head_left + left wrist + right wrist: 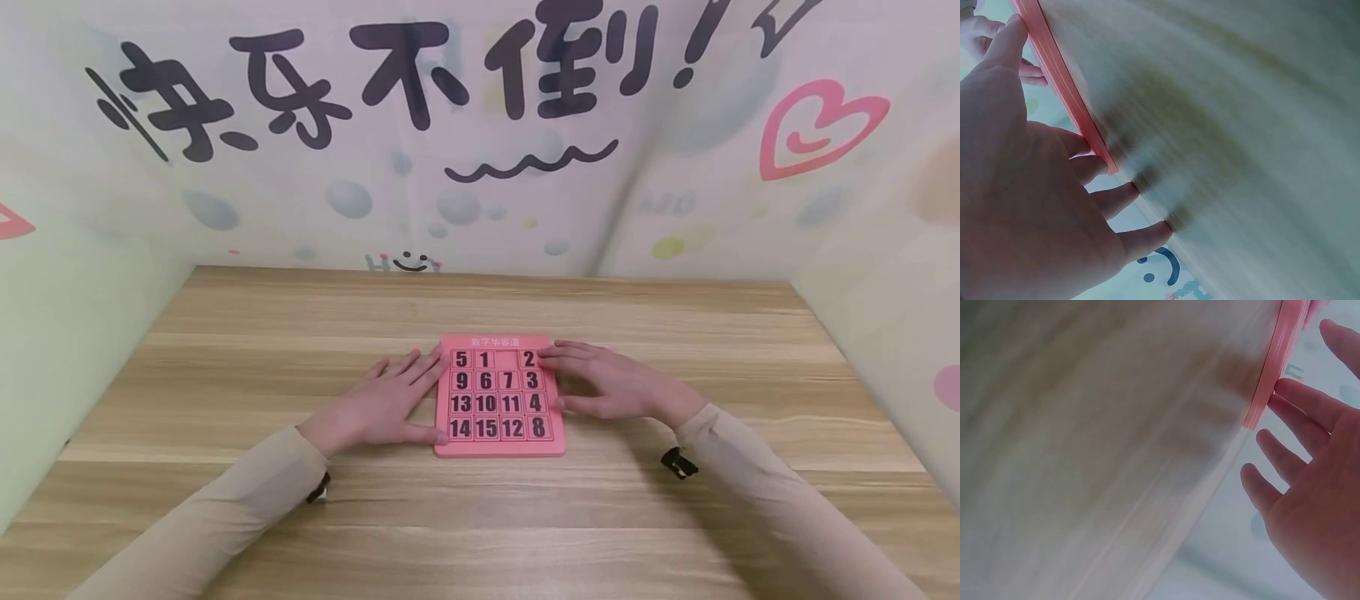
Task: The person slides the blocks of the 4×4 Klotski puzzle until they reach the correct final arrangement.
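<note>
A pink sliding number puzzle (498, 450) lies flat on the wooden table. Its top row reads 5, 1, a gap (507, 360), then 2; the lower rows are full of numbered tiles. My left hand (382, 404) rests along the puzzle's left side, thumb at the lower left corner, fingers fairly straight. In the left wrist view its thumb and two fingers are at the pink frame (1066, 87), while other fingertips reach the table. My right hand (615, 383) lies at the right side, fingertips by the 2 tile (528, 359) and thumb near the 4 tile (535, 403).
Wood-grain table (300, 308) surrounds the puzzle. A white printed backdrop (675, 208) with black characters rises behind the table's far edge, and pale panels stand at both sides. Each beige sleeve (247, 492) has a dark strap (678, 463) near its cuff.
</note>
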A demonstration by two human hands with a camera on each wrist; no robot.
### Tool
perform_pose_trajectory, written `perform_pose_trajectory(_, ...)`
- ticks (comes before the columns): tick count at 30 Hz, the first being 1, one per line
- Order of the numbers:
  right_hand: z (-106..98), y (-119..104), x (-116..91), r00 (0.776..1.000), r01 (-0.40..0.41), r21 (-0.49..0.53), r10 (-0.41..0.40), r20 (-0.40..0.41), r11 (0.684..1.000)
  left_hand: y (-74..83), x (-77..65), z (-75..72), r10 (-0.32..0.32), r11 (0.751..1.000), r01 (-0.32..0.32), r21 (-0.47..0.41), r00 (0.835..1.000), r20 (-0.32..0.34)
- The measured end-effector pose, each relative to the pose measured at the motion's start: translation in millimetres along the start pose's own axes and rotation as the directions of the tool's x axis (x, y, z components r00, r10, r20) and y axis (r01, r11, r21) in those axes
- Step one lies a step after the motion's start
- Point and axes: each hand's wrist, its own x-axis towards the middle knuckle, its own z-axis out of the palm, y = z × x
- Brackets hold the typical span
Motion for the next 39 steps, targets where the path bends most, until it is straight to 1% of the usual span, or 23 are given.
perform_pose_trajectory(6,0.3,-1.5,1.0,1.0,-0.001,0.001,0.001,0.006,1.0,0.6,0.5,0.4,-0.001,1.0,0.001,0.0,1.0,-0.003)
perform_pose_trajectory(10,0.9,-2.2,1.8,1.0,0.01,-0.008,-0.01,-0.004,1.0,0.0,1.2,0.1,-0.005,1.0,0.005,0.0,1.0,-0.003)
perform_pose_trajectory(17,1.1,-1.3,4.2,1.0,0.012,0.009,-0.013,0.003,1.0,-0.2,1.7,-0.3,-0.003,1.0,0.003,0.005,1.0,0.006)
perform_pose_trajectory(24,0.9,-2.5,5.4,0.999,0.032,0.013,-0.032,0.001,0.999,-0.1,1.5,-0.6,-0.009,1.0,0.009,0.003,1.0,0.01)
perform_pose_trajectory(39,-0.3,-8.4,11.7,0.999,0.012,0.014,-0.012,0.031,1.0,-0.8,2.7,1.7,-0.01,1.0,0.009,0.008,1.0,0.014)
